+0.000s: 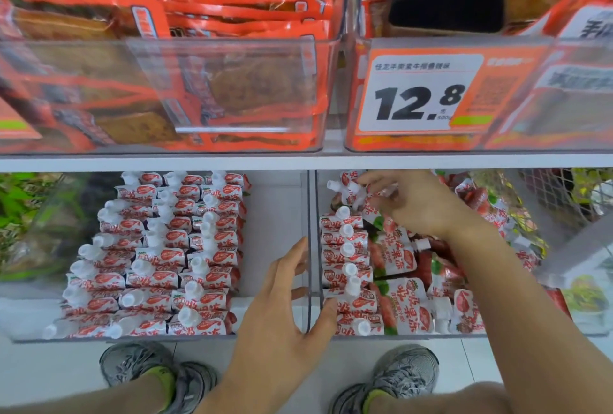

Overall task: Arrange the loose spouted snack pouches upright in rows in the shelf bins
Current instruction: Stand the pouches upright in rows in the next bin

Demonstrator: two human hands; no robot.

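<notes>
The left clear bin (275, 214) holds three rows of upright red-and-white spouted pouches (166, 254) with white caps. In the right bin (517, 281) one upright row (346, 267) runs along the left wall, and loose pouches (408, 301) lie in a heap beside it. My left hand (282, 301) straddles the clear wall (309, 214) between the bins. Its fingers are on the left side, and its thumb is on the right, against the front of the row. My right hand (411, 201) reaches to the back of the right bin and pinches a pouch (356, 196) near its spout.
A white shelf edge (298, 161) crosses above the bins. On it stand clear bins of orange snack packs (199, 15) and a 12.8 price tag (418, 95). A wire basket (564, 201) is at the right, green packs (20, 201) at the left. My shoes (159, 370) are on the floor below.
</notes>
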